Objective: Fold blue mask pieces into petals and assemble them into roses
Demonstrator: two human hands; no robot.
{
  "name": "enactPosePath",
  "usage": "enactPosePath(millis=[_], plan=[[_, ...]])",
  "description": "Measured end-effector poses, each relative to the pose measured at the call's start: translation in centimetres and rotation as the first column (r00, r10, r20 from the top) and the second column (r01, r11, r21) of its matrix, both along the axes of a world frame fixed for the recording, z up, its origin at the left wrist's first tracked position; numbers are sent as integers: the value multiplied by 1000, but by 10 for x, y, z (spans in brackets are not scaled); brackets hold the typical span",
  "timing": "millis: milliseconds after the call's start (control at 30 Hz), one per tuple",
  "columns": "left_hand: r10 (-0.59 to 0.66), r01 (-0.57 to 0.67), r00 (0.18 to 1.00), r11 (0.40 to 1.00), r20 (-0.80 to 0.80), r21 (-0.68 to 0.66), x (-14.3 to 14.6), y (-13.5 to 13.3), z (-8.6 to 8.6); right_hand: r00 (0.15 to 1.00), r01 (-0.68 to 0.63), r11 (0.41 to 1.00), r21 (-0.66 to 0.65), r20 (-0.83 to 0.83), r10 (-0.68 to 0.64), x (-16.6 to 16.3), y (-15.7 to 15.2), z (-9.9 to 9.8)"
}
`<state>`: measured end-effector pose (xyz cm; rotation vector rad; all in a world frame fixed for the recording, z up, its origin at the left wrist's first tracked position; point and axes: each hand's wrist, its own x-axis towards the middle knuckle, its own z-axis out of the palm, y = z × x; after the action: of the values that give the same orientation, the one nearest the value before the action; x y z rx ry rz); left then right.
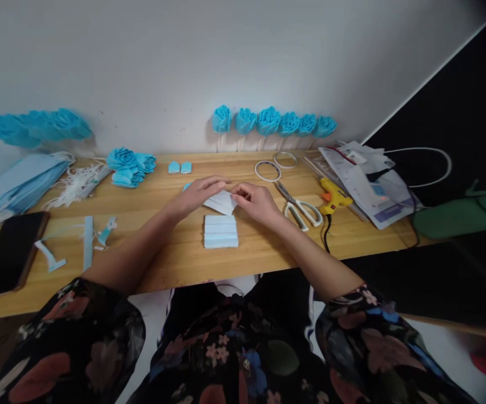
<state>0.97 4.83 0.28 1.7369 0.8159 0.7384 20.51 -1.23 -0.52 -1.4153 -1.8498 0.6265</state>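
A pale, pleated piece of face mask [222, 203] lies on the table between my hands. My left hand [200, 193] rests over its left side with fingers stretched out. With thumb and fingertips together, my right hand [254, 201] pinches the right corner of this piece. Just nearer to me sits a stack of light blue pleated mask pieces [221, 231], touched by neither hand. A bit of blue material shows behind my left hand, mostly hidden. Farther back lie two small blue cut pieces [180, 168].
Right of my hands lie scissors [296, 206], tape rolls [267, 171] and a yellow glue gun [334, 196]. Blue fabric roses [268, 121] stand along the wall. To the left are blue masks [24, 177], several rose heads [127, 167], scraps [88, 241] and a phone [9, 252].
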Motion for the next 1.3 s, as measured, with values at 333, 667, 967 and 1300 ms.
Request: enactPosePath(millis=[333,667,967,1300], plan=[[190,-187,978,981,84,-44,-8,14,-30,882,175,977,122,421,-211,86,30,8],[297,-281,953,789,62,546,-2,-7,-6,838,143,979,145,509,-198,80,56,-5],[409,-441,873,895,266,72,-4,-2,-3,622,-75,978,-195,-776,-107,39,35,32],[199,-182,926,980,321,-81,5,-15,-1,234,-332,903,-273,-951,-201,-11,31,9]])
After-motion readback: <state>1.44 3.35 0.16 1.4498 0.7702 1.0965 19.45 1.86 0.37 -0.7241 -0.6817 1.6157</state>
